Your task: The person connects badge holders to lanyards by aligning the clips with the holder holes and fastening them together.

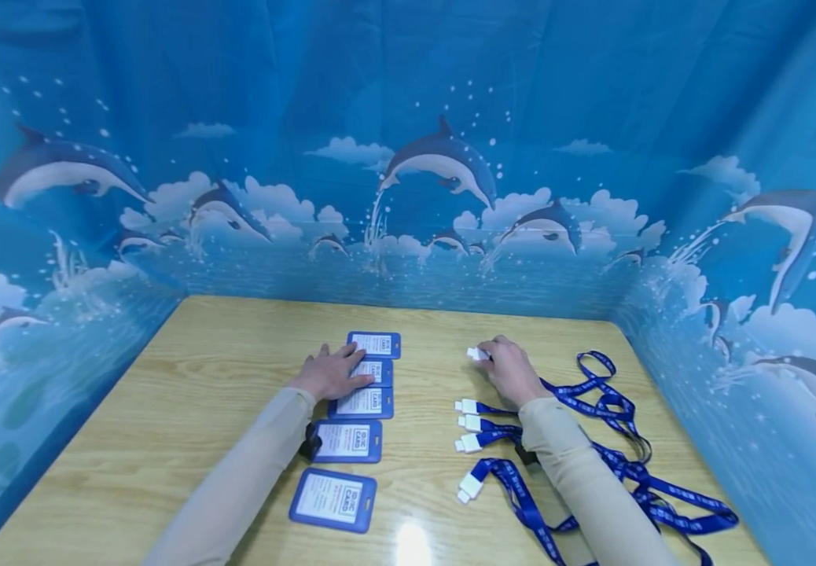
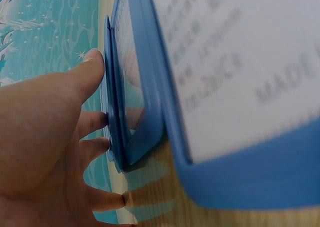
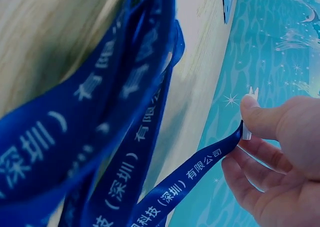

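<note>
Blue-framed ID card holders [image 1: 333,500] lie in a column left of the table's middle. My left hand [image 1: 330,373] rests at the upper holders, fingers spread; in the left wrist view its fingertips [image 2: 95,57] touch the edge of a holder [image 2: 114,87]. On the right, my right hand [image 1: 512,373] pinches the white clip [image 1: 477,354] of a blue lanyard between thumb and fingers. The right wrist view shows that clip [image 3: 247,132] raised, its printed strap [image 3: 185,183] trailing down. Several other lanyards with white clips [image 1: 470,486] lie below this hand.
The lanyard straps [image 1: 691,511] loop and overlap across the right side of the wooden table [image 1: 238,354]. A blue curtain [image 1: 295,173] printed with dolphins stands along the back and both sides. Bare wood separates the card holders from the clips.
</note>
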`<action>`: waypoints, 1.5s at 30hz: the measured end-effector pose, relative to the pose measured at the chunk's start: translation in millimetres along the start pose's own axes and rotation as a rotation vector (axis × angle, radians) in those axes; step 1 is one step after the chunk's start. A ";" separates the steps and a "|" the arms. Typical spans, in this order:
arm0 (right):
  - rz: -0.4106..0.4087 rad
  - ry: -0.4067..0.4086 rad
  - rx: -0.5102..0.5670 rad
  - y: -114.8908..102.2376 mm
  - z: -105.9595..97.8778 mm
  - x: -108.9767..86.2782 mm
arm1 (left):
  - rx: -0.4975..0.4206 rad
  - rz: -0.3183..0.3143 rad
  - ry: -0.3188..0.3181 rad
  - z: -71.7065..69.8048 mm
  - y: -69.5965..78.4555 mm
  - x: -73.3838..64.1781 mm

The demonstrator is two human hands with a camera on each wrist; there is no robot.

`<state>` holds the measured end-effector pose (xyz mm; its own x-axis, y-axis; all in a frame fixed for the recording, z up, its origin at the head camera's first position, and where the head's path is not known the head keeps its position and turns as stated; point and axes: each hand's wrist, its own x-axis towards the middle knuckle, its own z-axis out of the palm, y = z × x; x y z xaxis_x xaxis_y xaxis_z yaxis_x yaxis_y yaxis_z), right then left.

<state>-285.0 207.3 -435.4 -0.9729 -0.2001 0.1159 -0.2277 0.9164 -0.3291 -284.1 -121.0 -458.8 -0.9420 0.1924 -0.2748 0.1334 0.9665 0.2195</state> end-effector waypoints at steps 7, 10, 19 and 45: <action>-0.008 -0.011 -0.010 -4.9 0.0 3.6 | -0.003 -0.007 -0.008 0.2 -0.2 0.3; -0.011 -0.011 -0.009 -6.9 0.6 3.8 | -0.004 -0.011 -0.015 0.2 -0.3 0.8; -0.014 -0.020 0.014 -9.7 1.9 4.8 | -0.006 -0.003 -0.016 0.4 -0.5 0.6; -0.015 -0.036 0.010 -13.0 4.7 9.4 | 0.004 0.036 -0.024 1.2 3.7 2.4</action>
<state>-291.4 191.9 -434.4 -0.9701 -0.2268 0.0870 -0.2429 0.9097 -0.3369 -285.5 -116.7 -459.8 -0.9289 0.2314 -0.2893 0.1687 0.9594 0.2259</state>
